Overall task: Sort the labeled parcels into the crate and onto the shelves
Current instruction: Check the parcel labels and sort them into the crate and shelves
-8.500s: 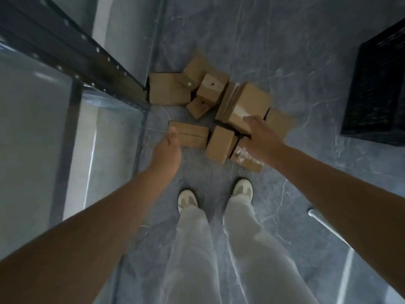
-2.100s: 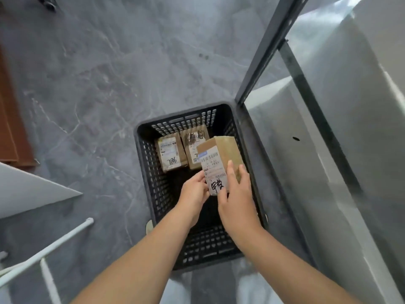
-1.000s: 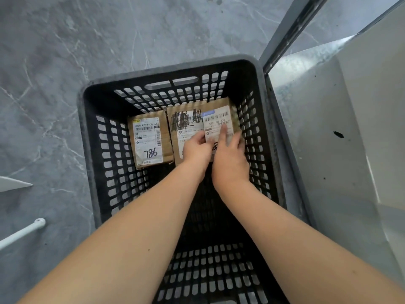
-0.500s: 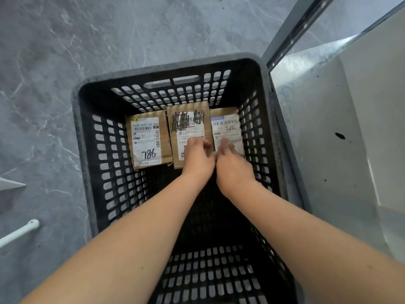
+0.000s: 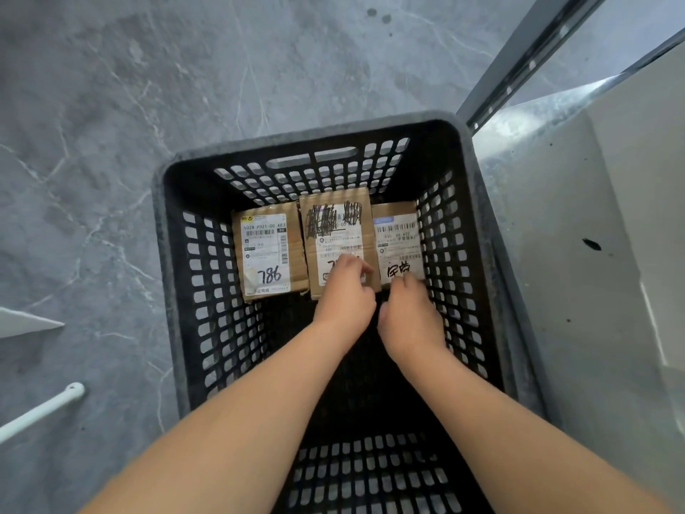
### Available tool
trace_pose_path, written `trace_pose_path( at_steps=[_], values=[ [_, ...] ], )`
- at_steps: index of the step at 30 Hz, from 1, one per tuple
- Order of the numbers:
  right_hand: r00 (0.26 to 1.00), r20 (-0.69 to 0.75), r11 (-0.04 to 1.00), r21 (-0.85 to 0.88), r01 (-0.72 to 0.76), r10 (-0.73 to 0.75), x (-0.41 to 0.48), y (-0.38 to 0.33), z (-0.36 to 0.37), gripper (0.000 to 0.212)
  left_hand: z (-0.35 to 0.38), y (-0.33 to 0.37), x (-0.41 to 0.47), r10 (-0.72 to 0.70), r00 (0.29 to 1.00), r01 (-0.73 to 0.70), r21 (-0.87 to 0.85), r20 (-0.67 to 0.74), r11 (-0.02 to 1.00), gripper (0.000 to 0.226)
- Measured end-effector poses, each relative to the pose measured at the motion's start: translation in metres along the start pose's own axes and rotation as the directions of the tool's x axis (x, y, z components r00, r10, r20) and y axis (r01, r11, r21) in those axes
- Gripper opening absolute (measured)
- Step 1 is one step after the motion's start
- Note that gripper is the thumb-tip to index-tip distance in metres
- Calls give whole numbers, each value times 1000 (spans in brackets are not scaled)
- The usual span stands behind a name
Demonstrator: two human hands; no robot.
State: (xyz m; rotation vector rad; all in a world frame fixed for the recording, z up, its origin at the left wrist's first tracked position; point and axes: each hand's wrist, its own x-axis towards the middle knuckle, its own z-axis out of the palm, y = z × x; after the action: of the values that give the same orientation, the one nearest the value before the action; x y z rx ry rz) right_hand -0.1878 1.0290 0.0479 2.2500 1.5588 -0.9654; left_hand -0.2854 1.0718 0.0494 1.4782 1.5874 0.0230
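Note:
Three brown cardboard parcels with white labels lie flat in a row at the far end of the black slotted crate (image 5: 174, 276). The left parcel (image 5: 268, 250) is marked 786. The middle parcel (image 5: 335, 231) has black scribble over its label. The right parcel (image 5: 398, 239) bears handwritten characters. My left hand (image 5: 344, 294) rests with bent fingers on the middle parcel's near end. My right hand (image 5: 411, 313) has loosely curled fingers, with the fingertips touching the right parcel's near edge. Neither hand grips anything.
The crate stands on a grey marbled floor (image 5: 111, 124). A dark metal shelf post (image 5: 526, 57) and a pale shelf board (image 5: 578, 254) run close along the crate's right side. A white tube (image 5: 40, 409) and a white board corner (image 5: 26, 322) lie at the left.
The right parcel was carried over the crate and laid flat beside the other two. Both hands have since slid back from its label to the parcels' near edges.

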Motion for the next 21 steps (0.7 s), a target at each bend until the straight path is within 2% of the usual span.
trace_pose_path(
  at_steps=[1, 3, 5, 7, 9, 11, 14, 17, 21],
  values=[
    [999, 32, 999, 24, -39, 38, -4, -2, 3, 39, -4, -1, -1, 27, 1000, -27, 123, 4, 992, 41],
    [975, 204, 995, 27, -101, 93, 2, -4, 5, 45, -12, -4, -4, 103, 993, -119, 459, 60, 880, 56],
    [953, 285, 994, -3, -105, 102, 24, -8, -2, 47, -15, -8, -6, 94, 982, -172, 593, 161, 786, 69],
    [950, 304, 997, -61, -54, 70, 46, -17, -21, 32, -15, -10, -4, 43, 981, -149, 594, 190, 790, 70],
    [943, 333, 993, -115, 18, 21, 59, -23, -33, 29, -15, -12, 0, 25, 981, -133, 574, 193, 808, 69],
    [914, 406, 988, -147, 53, 12, 61, -23, -31, 33, -16, -14, 3, 26, 978, -145, 583, 207, 799, 69],
    [901, 434, 981, -182, 74, 12, 47, -25, -26, 51, -20, -14, -3, 15, 960, -194, 629, 278, 753, 74],
    [926, 376, 988, -127, 86, -32, 17, -38, -46, 50, -32, -4, -22, -29, 964, -145, 612, 266, 778, 70],
    [973, 147, 966, -163, 199, -176, -21, -63, -103, 55, -77, 40, -50, 105, 979, -189, 582, 174, 791, 79]
  ],
)
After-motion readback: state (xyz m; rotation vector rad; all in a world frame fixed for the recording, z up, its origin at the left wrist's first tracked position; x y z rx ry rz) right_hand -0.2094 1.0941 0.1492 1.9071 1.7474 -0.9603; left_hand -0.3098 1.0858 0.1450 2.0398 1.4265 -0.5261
